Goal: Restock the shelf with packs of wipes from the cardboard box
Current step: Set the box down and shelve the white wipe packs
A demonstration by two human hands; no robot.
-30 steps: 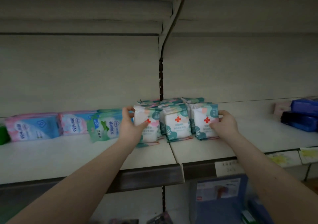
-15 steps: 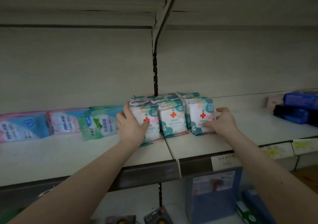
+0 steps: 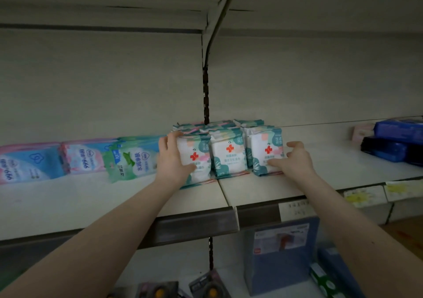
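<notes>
Apparently left hand [image 3: 174,160], right hand [image 3: 295,162] against packs [image 3: 229,154]

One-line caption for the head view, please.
Left hand grips and right hand touches white-and-teal red-cross wipe packs on the white shelf.

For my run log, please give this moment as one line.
step: aligning wipes packs on shelf | left hand: holds left front pack | right hand: touches right front pack | box: not in view

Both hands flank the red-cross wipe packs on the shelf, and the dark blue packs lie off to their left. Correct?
No: in the head view the dark blue packs lie off to their right. The left hand and right hand do flank the red-cross wipe packs on the shelf.
</notes>
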